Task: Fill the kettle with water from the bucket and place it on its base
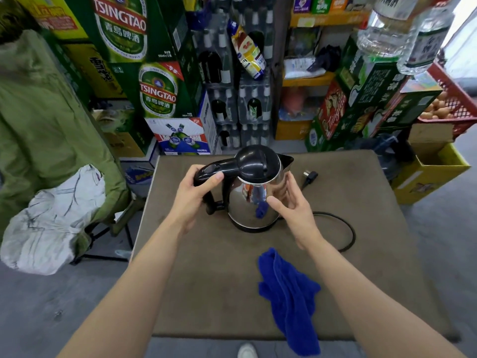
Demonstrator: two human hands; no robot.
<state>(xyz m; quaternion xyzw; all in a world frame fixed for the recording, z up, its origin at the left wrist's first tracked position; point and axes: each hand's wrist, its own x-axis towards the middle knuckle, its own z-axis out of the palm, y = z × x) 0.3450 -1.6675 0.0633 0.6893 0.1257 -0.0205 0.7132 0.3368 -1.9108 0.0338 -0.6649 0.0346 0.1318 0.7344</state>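
Observation:
A steel kettle (251, 200) with a black lid and black handle stands upright on the brown table (206, 280), its lid down. Under it shows a black rim (254, 228); I cannot tell whether this is its base. My left hand (198, 192) grips the black handle from the left, thumb on top. My right hand (291, 202) presses flat against the kettle's right side, fingers spread. A black cord (346, 228) loops from behind my right hand to a plug (311, 174) lying right of the kettle. No bucket is in view.
A blue cloth (289, 293) lies on the table's near right part and hangs over the front edge. Beer cartons (160, 89) and bottle packs crowd the back. A green jacket on a folding chair (51, 140) stands left. A yellow box (433, 171) sits right.

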